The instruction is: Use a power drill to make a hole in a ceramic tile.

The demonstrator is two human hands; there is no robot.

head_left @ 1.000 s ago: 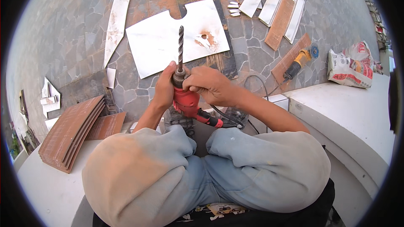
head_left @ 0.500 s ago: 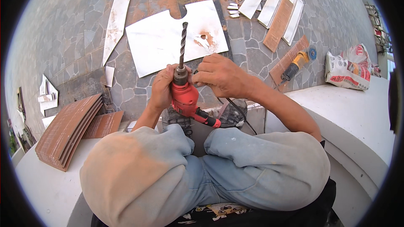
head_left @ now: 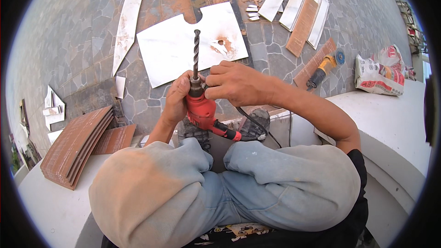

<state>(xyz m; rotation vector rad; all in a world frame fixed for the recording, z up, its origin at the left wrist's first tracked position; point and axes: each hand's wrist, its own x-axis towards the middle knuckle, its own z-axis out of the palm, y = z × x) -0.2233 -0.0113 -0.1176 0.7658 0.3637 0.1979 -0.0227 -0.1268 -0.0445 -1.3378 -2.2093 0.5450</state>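
Note:
A red electric drill (head_left: 200,111) stands nose-up above my knees, with a long dark spiral drill bit (head_left: 196,55) in its geared chuck (head_left: 197,85). My left hand (head_left: 178,95) is closed round the left side of the drill's front, thumb by the chuck. At the chuck's right side my right hand (head_left: 234,82) is closed in a pinch on what looks like a small chuck key, mostly hidden by the fingers. Beyond the bit lies a white tile (head_left: 167,48) on the ground, with a rounded notch in its far edge and a rough hole ringed by reddish dust.
Stacked brown-backed tiles (head_left: 76,147) rest at the left on a white ledge. A yellow angle grinder (head_left: 326,66) and a printed bag (head_left: 379,76) are at the right. Cut tile strips (head_left: 294,4) lie far right, another white piece (head_left: 126,32) far left. A black cord (head_left: 252,118) trails beneath my right forearm.
My right hand has moved left, bringing its pinched fingers against the chuck. The drill bit's tip has shifted slightly left and nearer. My left hand keeps its hold.

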